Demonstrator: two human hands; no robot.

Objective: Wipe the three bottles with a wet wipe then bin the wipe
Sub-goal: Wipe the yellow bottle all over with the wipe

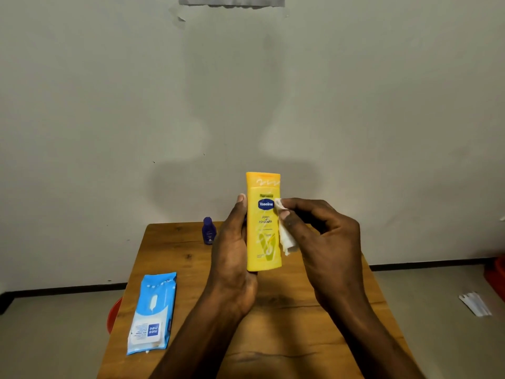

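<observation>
My left hand (232, 253) grips a yellow Vaseline lotion bottle (263, 236) upright above the wooden table (175, 250), thumb along its left edge. My right hand (322, 242) pinches a white wet wipe (285, 236) and holds it against the bottle's right side. A small dark blue bottle (208, 231) stands at the table's far edge, just left of my left hand. A third bottle is not in view.
A blue pack of wet wipes (153, 313) lies on the table's left side. A red object (113, 314) shows below the table's left edge. Red items (496, 274) and white papers (475, 303) lie on the floor at right. A wall stands close behind the table.
</observation>
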